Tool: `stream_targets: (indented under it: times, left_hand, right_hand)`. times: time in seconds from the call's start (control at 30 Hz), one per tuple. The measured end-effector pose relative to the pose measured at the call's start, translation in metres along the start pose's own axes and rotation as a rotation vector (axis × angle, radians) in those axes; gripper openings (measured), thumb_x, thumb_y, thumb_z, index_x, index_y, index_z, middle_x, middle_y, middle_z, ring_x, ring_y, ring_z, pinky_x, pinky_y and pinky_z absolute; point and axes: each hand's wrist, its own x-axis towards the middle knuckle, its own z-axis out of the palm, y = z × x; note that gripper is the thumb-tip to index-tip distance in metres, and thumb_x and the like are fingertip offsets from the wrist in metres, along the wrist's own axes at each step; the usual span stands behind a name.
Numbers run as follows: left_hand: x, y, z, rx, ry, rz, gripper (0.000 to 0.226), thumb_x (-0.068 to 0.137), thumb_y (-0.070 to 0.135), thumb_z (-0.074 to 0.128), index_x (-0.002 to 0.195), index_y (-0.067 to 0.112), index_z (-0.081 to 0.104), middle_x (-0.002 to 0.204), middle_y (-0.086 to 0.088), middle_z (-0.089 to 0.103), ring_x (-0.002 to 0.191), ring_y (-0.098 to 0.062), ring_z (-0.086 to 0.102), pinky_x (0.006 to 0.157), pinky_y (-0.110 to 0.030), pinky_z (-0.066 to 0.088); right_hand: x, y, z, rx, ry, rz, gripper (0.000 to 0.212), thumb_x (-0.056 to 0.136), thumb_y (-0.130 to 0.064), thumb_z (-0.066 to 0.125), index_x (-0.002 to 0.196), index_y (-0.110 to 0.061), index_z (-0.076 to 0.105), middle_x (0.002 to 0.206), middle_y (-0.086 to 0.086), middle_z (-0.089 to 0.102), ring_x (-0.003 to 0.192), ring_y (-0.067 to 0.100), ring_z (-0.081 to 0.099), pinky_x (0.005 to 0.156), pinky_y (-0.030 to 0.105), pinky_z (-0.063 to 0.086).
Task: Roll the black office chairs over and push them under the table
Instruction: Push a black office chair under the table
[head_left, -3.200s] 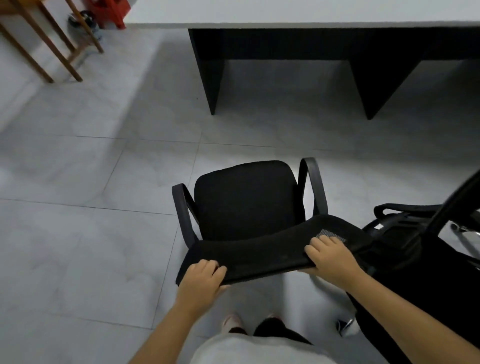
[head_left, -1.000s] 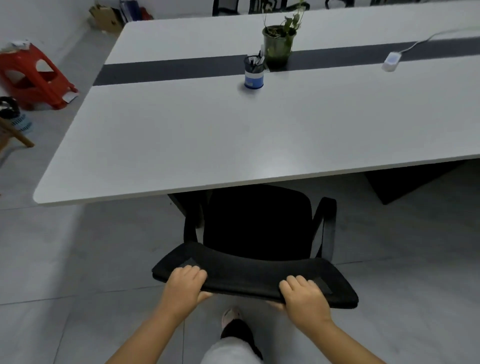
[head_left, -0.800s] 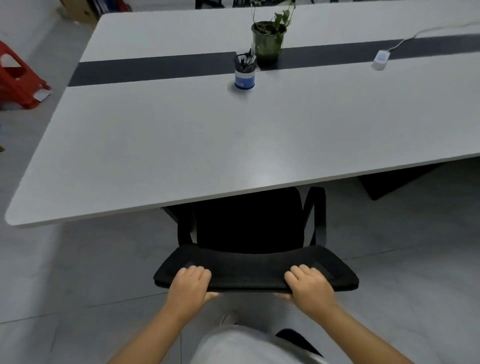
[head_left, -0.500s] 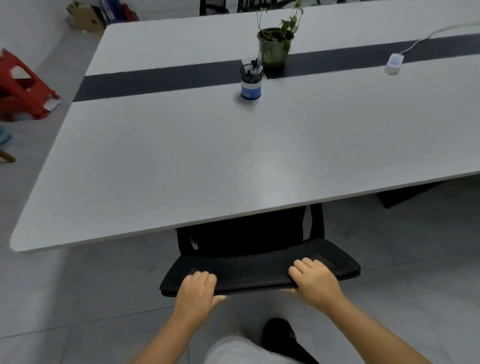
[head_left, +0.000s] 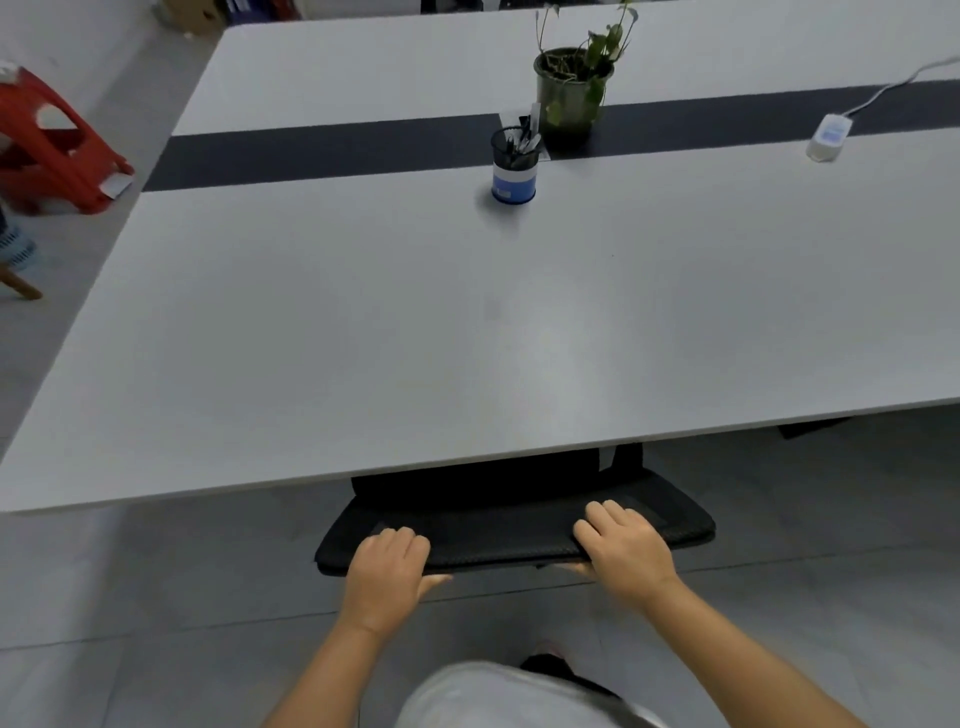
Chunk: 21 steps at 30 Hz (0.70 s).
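Gripping the black office chair (head_left: 514, 530) backrest top, left hand (head_left: 387, 571) and right hand (head_left: 626, 551) curled over, seat under table (head_left: 363, 322).

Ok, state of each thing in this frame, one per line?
office chair: seat under the table, backrest top sticking out
left hand: grips backrest top
right hand: grips backrest top
pen holder: upright, holding pens
potted plant: upright
red stool: tipped over
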Motion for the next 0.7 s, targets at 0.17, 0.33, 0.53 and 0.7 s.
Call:
stream_targets:
  times: [0.17, 0.33, 0.53, 0.7]
  left_hand:
    - [0.025, -0.004, 0.001, 0.017, -0.054, -0.01, 0.04, 0.072, 0.06, 0.032, 0.073, 0.019, 0.033, 0.051, 0.004, 0.051, 0.044, -0.014, 0.048, 0.047, -0.022, 0.025]
    - [0.026, 0.002, 0.003, -0.005, -0.077, 0.005, 0.039, 0.073, 0.059, 0.033, 0.075, 0.02, 0.034, 0.053, 0.004, 0.052, 0.044, -0.015, 0.05, 0.04, -0.02, 0.033]
    - [0.022, 0.016, -0.008, -0.054, -0.187, -0.045, 0.042, 0.076, 0.057, 0.055, 0.07, 0.016, 0.065, 0.06, 0.004, 0.059, 0.05, -0.014, 0.056, 0.044, -0.019, 0.041]
    - [0.022, 0.05, -0.032, -0.459, -0.261, -0.029, 0.049, 0.093, 0.056, 0.021, 0.098, 0.022, 0.055, 0.09, 0.004, 0.068, 0.092, -0.005, 0.048, 0.077, -0.016, 0.046]
  right_hand:
    - [0.02, 0.018, 0.011, -0.015, 0.055, -0.013, 0.043, 0.091, -0.053, 0.026, 0.071, -0.016, 0.034, 0.056, 0.0, 0.049, 0.062, 0.016, 0.026, 0.054, 0.027, 0.019]
    - [0.018, 0.023, 0.012, 0.032, 0.119, 0.003, 0.048, 0.095, -0.051, 0.021, 0.069, -0.015, 0.038, 0.054, 0.001, 0.047, 0.061, 0.016, 0.025, 0.049, 0.024, 0.021]
    - [0.006, 0.015, 0.006, 0.096, -0.001, 0.077, 0.051, 0.071, -0.066, 0.052, 0.058, -0.016, 0.054, 0.055, -0.001, 0.05, 0.049, 0.016, 0.047, 0.044, 0.023, 0.033]
    - [-0.01, -0.006, -0.017, 0.291, -0.054, 0.364, 0.05, 0.053, -0.059, 0.073, 0.077, -0.016, 0.064, 0.079, 0.0, 0.064, 0.08, 0.014, 0.052, 0.081, 0.03, 0.046]
